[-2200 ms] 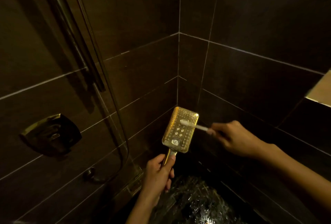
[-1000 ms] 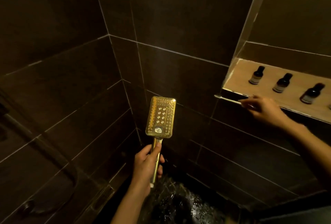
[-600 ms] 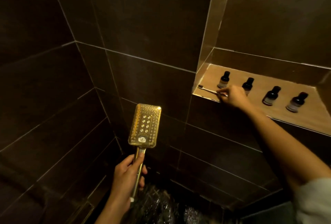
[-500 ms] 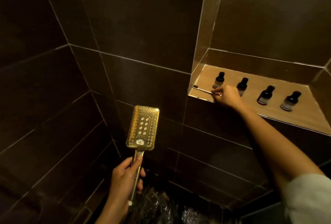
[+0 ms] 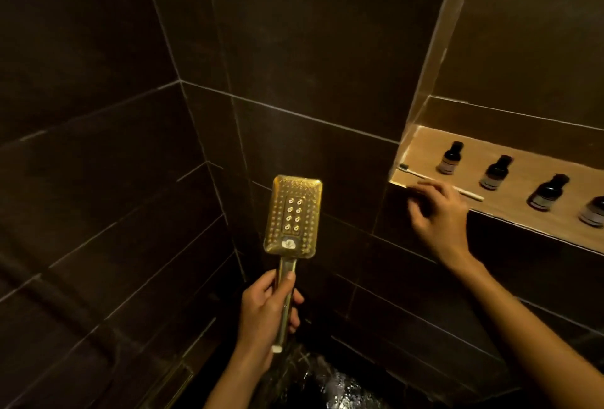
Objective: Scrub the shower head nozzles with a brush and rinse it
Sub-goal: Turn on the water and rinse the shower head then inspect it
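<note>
The left hand (image 5: 266, 314) is wrapped tight around the thin gold handle of the shower head (image 5: 293, 217). The shower head stands up straight, and its flat side with all the little holes faces the camera. It is down and to the left of the wall shelf (image 5: 510, 209), well apart from it. There is open air on all sides of it, and it does not touch the dark tile walls (image 5: 294, 49).

The toothbrush (image 5: 414, 172) lies flat on the shelf, close to the shelf's front edge. Its bristle end points at the shelf's left corner. The right hand (image 5: 438, 216) is just in front of that edge, over the middle of the toothbrush. Its fingers are loose and spread a bit, and it holds nothing. The hand is blurry, so I cannot tell if a fingertip touches the toothbrush.

Four small dark bottles (image 5: 495, 172) stand in a row on the shelf, behind the toothbrush. There are gaps between them. The right end of the shelf runs out of the picture.

Far below the shelf, the dark floor (image 5: 330, 385) looks wet and shiny.
</note>
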